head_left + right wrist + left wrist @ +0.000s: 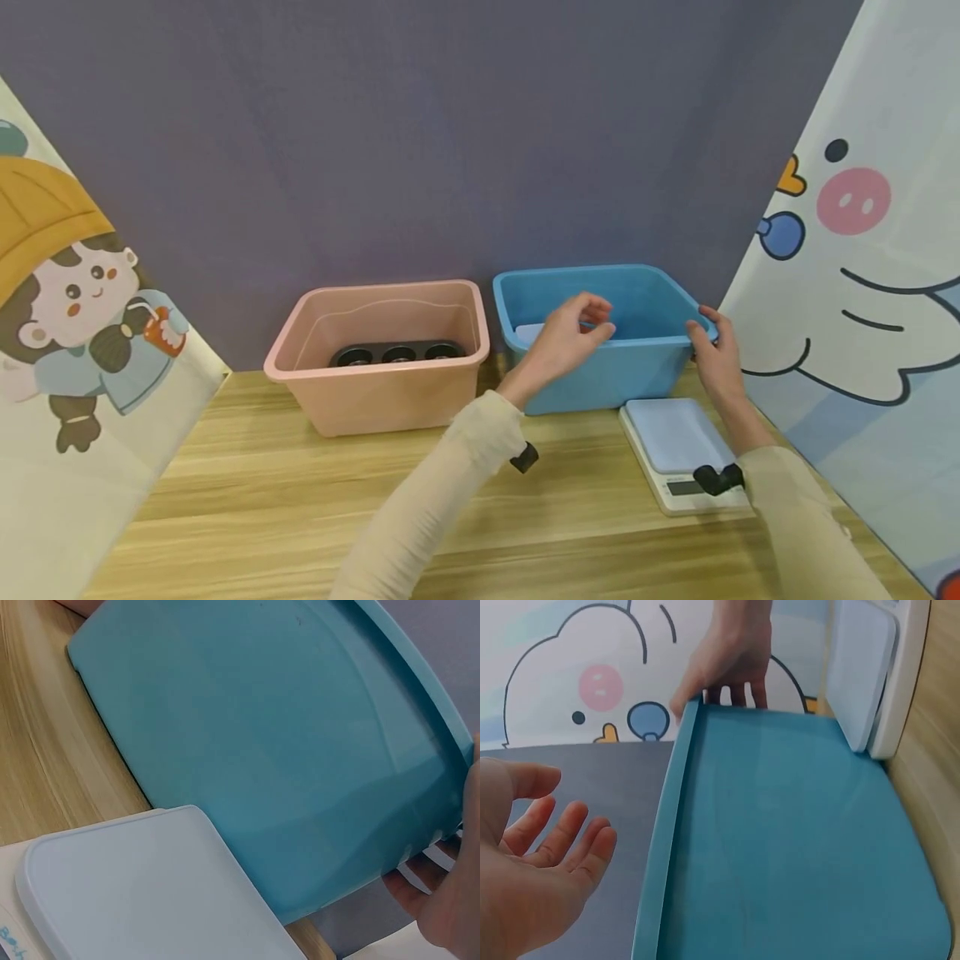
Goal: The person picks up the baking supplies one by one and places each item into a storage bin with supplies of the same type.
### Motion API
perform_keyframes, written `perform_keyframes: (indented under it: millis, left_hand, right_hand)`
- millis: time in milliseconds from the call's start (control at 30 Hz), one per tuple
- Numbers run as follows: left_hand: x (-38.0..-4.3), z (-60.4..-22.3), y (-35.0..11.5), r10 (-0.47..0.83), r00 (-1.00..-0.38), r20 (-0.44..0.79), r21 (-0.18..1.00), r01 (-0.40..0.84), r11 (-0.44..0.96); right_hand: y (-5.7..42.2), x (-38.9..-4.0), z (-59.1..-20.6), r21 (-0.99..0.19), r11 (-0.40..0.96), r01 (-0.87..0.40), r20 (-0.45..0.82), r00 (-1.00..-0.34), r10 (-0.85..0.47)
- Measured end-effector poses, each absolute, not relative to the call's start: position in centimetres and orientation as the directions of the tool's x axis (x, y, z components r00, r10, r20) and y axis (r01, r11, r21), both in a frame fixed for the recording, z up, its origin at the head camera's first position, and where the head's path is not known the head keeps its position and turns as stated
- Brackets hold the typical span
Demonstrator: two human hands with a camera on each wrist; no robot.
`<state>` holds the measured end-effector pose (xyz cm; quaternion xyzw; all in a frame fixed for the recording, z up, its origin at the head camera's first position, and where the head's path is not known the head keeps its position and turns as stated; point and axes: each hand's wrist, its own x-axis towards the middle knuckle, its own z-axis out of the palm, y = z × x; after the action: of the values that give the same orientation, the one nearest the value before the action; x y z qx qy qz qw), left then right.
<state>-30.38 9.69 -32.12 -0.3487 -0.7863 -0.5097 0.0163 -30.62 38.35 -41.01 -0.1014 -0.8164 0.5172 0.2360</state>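
Observation:
A blue plastic bin (592,371) stands at the back right of the table. Over its front rim hovers my left hand (566,333), fingers loosely bent and holding nothing. The left wrist view shows that left hand (544,862) apart from the bin's rim (664,825). My right hand (717,358) grips the bin's right front corner, thumb on the rim and fingers around the outside. In the right wrist view, the right hand's fingers (424,877) lie along the bin's end wall. Inside the bin, a pale flat item (528,332) is partly visible.
A white kitchen scale (678,450) with a pale platform sits in front of the blue bin, below my right forearm. To the left stands a pink bin (382,396) with a dark muffin pan (375,353) inside. A dark curtain (375,150) hangs behind both bins.

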Motion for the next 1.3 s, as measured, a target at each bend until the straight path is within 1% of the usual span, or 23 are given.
perform_keyframes:
  millis: [100, 333, 533, 700, 867, 967, 1100, 1300]
  left_hand:
    - [-29.8, -32.3, 10.0, 0.529, -0.754, 0.388, 0.797, 0.564, 0.218]
    - [-28.7, -33.4, 10.3, 0.534, -0.739, 0.411, 0.827, 0.549, 0.122]
    - [-28.1, -34.7, 10.5, 0.571, -0.744, 0.346, 0.863, 0.491, 0.118]
    - [-27.7, -36.3, 11.0, 0.596, -0.746, 0.298, 0.874, 0.464, 0.145]
    - [-27.4, -38.8, 11.8, 0.581, -0.782, 0.226, 0.904, 0.391, 0.174]
    - [-27.3, -40.3, 12.3, 0.558, -0.812, 0.172, 0.941, 0.302, 0.150]
    - [-27.5, -42.1, 13.1, 0.496, -0.859, 0.123, 0.971, 0.207, 0.117]
    - [-27.7, -44.0, 14.3, 0.420, -0.904, 0.080, 0.976, 0.157, 0.152]
  right_hand:
    - [38.4, -30.4, -41.1, -0.894, 0.441, -0.081, 0.281, -0.868, 0.410]
    - [38.1, -30.4, -41.0, -0.901, 0.423, -0.099, 0.283, -0.872, 0.399]
    - [38.0, -30.4, -41.1, -0.899, 0.427, -0.102, 0.290, -0.868, 0.403]
    - [38.1, -30.2, -40.9, -0.901, 0.421, -0.104, 0.290, -0.867, 0.405]
    - [38.1, -30.3, -40.8, -0.900, 0.424, -0.103, 0.286, -0.873, 0.395]
    - [38.1, -30.2, -40.8, -0.901, 0.421, -0.102, 0.288, -0.868, 0.404]
    - [38.0, -30.2, -40.9, -0.903, 0.415, -0.107, 0.292, -0.863, 0.412]
    - [38.1, -30.4, -41.0, -0.904, 0.416, -0.096, 0.281, -0.867, 0.411]
